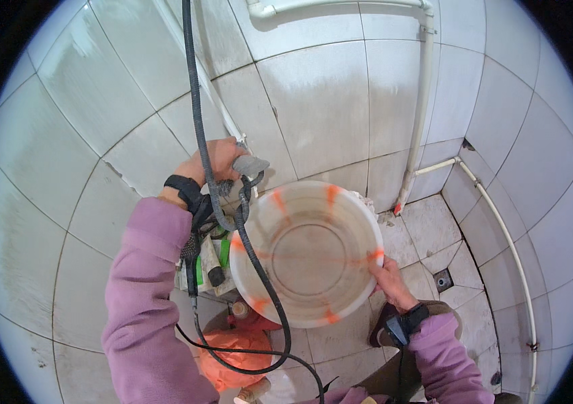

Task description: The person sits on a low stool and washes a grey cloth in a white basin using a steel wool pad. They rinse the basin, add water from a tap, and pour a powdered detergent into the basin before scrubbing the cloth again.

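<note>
My right hand (392,283) grips the right rim of a white plastic basin (309,257) with orange streaks, held over the tiled floor. At the upper left, my left hand (223,159) is closed around a grey tap handle or fitting (251,165) at the lower end of a white wall pipe; what exactly it holds is partly hidden. A dark corrugated shower hose (199,111) hangs past my left wrist, loops by the fitting and crosses in front of the basin. Both wrists wear black straps.
Tubes (211,260) and green items crowd a small ledge left of the basin. Below lie an orange plastic bag (238,353) and a red bottle (246,314). A floor drain (443,279) sits at right. White pipes (420,101) run along the tiled walls.
</note>
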{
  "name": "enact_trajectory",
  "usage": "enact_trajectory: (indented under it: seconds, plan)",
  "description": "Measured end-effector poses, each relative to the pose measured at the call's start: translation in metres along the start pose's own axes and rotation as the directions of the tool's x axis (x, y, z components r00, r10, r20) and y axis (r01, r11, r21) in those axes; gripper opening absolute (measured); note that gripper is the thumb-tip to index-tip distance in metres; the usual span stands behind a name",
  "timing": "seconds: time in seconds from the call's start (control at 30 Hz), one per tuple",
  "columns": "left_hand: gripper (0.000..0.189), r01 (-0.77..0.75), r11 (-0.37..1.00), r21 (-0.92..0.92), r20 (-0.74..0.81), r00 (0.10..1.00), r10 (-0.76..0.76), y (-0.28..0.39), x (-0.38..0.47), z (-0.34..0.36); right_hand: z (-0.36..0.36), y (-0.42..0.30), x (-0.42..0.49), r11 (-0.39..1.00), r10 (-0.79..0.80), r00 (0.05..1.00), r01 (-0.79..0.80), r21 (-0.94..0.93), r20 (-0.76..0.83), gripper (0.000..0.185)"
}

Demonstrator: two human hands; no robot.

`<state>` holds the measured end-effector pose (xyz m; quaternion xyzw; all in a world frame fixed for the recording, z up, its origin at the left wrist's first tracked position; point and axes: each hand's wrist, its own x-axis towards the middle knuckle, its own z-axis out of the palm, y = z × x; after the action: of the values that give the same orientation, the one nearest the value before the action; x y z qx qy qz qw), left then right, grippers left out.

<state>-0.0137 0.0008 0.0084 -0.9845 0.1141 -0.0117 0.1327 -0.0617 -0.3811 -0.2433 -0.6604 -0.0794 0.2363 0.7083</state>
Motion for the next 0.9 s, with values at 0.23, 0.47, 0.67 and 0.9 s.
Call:
enact_trajectory:
  seconds: [0.23, 0.47, 0.67, 0.9]
  plan:
    - [0.049, 0.006, 1.0, 0.025, 0.135, 0.991, -0.009, 0.0, 0.02, -0.008, -0.002, -0.008, -0.001, 0.999, 0.039, 0.999, -0.039, 0.023, -0.009, 0.027]
    - [0.042, 0.136, 0.991, -0.002, 0.111, 0.985, -0.135, 0.01, 0.022, -0.01, -0.006, -0.006, 0.001, 0.999, 0.034, 0.999, -0.034, 0.023, -0.012, 0.029]
    - [0.043, 0.146, 0.989, -0.037, 0.046, 0.989, -0.144, 0.011, 0.019, -0.003, 0.002, -0.002, 0.01, 0.995, 0.014, 0.999, -0.018, 0.096, 0.043, 0.033]
    - [0.045, 0.171, 0.983, -0.073, 0.03, 0.985, -0.17, 0.012, 0.018, -0.002, 0.002, -0.007, 0.002, 0.994, 0.058, 0.998, -0.057, 0.096, -0.004, 0.026]
